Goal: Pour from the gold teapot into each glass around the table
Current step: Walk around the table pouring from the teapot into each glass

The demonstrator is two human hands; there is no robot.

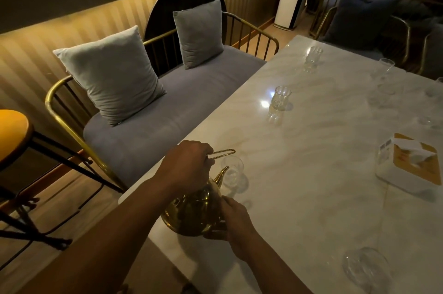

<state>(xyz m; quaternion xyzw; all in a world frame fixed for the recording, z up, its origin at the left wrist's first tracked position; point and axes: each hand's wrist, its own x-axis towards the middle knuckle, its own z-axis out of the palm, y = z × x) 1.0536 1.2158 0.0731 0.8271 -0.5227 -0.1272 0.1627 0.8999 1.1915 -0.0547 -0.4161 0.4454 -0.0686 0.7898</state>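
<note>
The gold teapot (pixel 196 209) is tilted above the near left corner of the white marble table (pixel 323 173). My left hand (pixel 189 164) grips its wire handle from above. My right hand (pixel 232 219) holds the pot's lower right side. The spout points into a clear glass (pixel 233 173) just beyond it. More clear glasses stand along the left edge at the middle (pixel 279 102) and far end (pixel 312 55), on the right side (pixel 384 73), and at the near right (pixel 365 267).
A white and gold tissue box (pixel 412 164) lies on the table's right side. A grey bench with gold rails (pixel 167 106) and two grey cushions runs along the left edge. An orange stool (pixel 12 133) stands at far left. Dark chairs sit beyond the table.
</note>
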